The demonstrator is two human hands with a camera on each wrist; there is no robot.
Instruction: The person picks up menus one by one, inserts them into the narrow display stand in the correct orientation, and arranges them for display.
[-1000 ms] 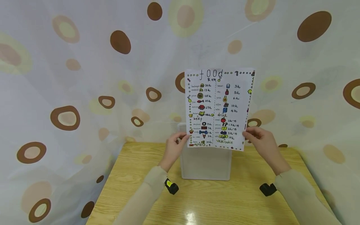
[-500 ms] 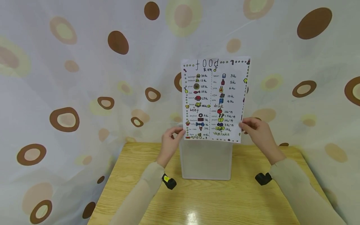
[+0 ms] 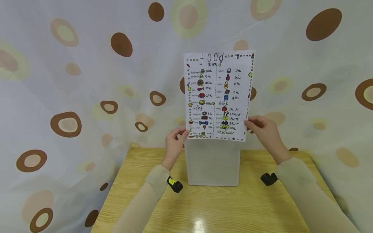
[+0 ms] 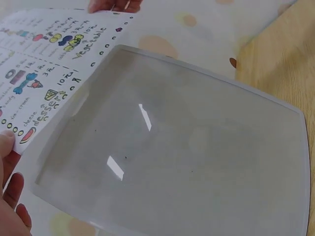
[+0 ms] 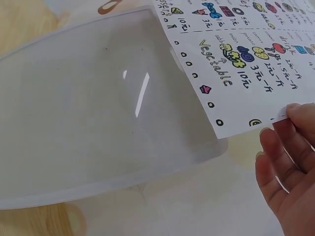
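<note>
Both lower corners of the hand-drawn food menu sheet [image 3: 218, 95] are pinched, left hand [image 3: 173, 142] at 7 o'clock, right hand [image 3: 263, 129] at 4, so it is held upright, flat, above the translucent plastic sleeve [image 3: 213, 161] standing on the wooden table [image 3: 204, 207].

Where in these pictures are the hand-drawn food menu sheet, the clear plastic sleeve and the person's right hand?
food menu sheet [image 3: 218, 95], head view, middle of the page.
clear plastic sleeve [image 4: 182, 152], left wrist view, its flat face.
right hand [image 3: 263, 127], head view, back of the hand.
</note>
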